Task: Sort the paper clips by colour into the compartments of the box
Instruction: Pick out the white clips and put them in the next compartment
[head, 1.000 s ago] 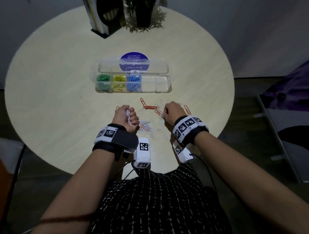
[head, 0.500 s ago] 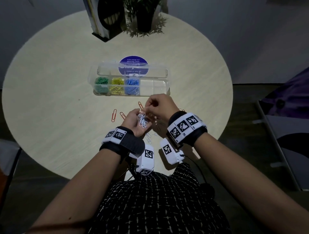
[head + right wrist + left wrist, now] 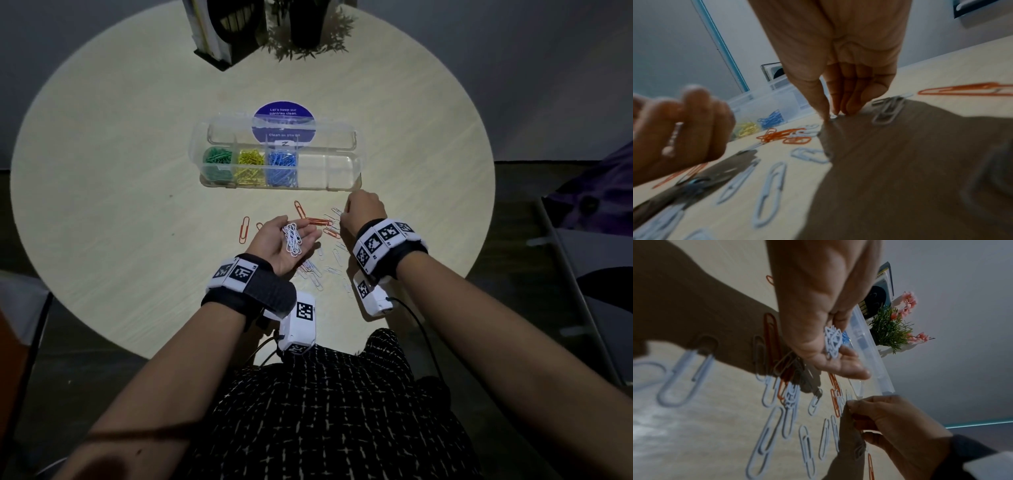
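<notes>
A clear box (image 3: 342,186) with its lid folded back holds green (image 3: 217,161), yellow (image 3: 251,164) and blue clips (image 3: 282,166) in its three left compartments; the two right ones look empty. My left hand (image 3: 301,228) lies palm up with a small heap of white clips (image 3: 293,238) resting on it, also seen as white clips (image 3: 831,340) in the left wrist view. My right hand (image 3: 347,205) is down on the table by the box's front right corner. Its fingertips (image 3: 826,112) pinch a white clip (image 3: 833,116). Orange clips (image 3: 320,222) and white clips (image 3: 315,274) lie scattered between my hands.
A lone orange clip (image 3: 244,229) lies left of my left hand. A potted plant (image 3: 308,31) and a black holder (image 3: 229,31) stand at the table's far edge. A round blue sticker (image 3: 283,125) sits under the lid. The round table's (image 3: 102,205) near edge is close to my body.
My right hand has left the left palm and gone right and forward, down to the table by the box. The left palm has opened flatter, with the white clips lying on it.
</notes>
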